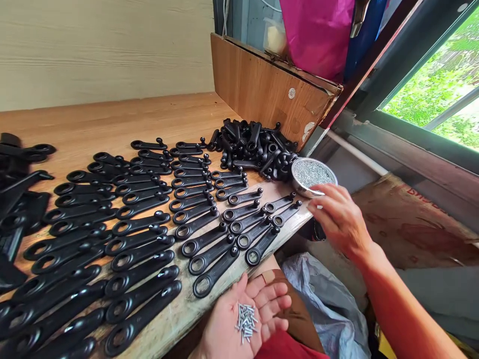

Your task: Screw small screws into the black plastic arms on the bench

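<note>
The near edge of the table (179, 107) slants from the near left up to the right, where one metal bowl (300, 189) of small metal pins (313, 172) sits by the edge. Bare wood runs along the far side, up to the wall (105, 55); a wooden panel (258, 75) bounds the far right. I count one heap of black handles (254, 137) beside the bowl, and two laid-out handles (286, 214) closest to it; the other laid-out rows overlap too much to number. My left hand (230, 316) lies palm up at the near edge, fingers loosely spread, cupping a cluster of pins (246, 321) too jumbled to count. My right hand (342, 219) is at the bowl's near rim, fingers bent together; whether they pinch a pin I cannot tell.
</note>
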Motion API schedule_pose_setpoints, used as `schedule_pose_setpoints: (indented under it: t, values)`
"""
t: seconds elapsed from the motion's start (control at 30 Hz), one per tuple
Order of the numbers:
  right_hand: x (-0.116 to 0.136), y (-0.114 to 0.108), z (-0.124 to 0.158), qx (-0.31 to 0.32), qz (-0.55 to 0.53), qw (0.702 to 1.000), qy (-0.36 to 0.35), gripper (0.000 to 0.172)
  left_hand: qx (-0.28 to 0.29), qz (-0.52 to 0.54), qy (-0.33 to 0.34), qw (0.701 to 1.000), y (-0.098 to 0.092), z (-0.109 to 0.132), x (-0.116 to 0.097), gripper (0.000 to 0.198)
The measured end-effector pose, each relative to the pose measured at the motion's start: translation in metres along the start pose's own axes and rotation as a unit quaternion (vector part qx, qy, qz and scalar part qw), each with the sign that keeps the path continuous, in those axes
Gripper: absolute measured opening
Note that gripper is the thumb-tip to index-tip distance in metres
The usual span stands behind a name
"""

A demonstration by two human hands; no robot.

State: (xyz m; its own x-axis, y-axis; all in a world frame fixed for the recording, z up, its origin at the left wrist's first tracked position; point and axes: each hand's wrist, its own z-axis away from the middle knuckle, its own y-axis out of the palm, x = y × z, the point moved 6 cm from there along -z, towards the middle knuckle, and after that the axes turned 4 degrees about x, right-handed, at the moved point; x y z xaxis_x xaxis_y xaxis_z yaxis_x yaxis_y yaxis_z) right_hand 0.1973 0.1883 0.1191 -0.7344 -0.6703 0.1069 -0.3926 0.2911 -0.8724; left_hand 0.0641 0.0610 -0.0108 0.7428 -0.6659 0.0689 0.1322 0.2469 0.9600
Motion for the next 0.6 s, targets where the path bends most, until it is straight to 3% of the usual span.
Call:
schedule_pose_setpoints:
  t: [0.07,0.2,0.33,0.6]
  values:
    - [-0.025,0.007,-0.018,0.011,0.066,0.998,0.003,0.023,0.0,0.008,-0.006,1.0,-0.004,0.002,0.002,0.04]
    - [-0.051,0.04,-0.04,0.14,0.1,0.985,0.01,0.019,-0.002,0.018,-0.004,1.0,-0.009,0.006,0.001,0.039]
    - [-0.054,0.056,-0.043,0.195,0.109,0.975,0.013,0.016,-0.007,0.019,-0.001,1.0,-0.011,0.008,-0.002,0.038]
    - [-0.049,0.055,-0.044,0.228,0.138,0.964,0.03,0.022,-0.008,0.016,-0.004,1.0,-0.012,0.006,0.001,0.04]
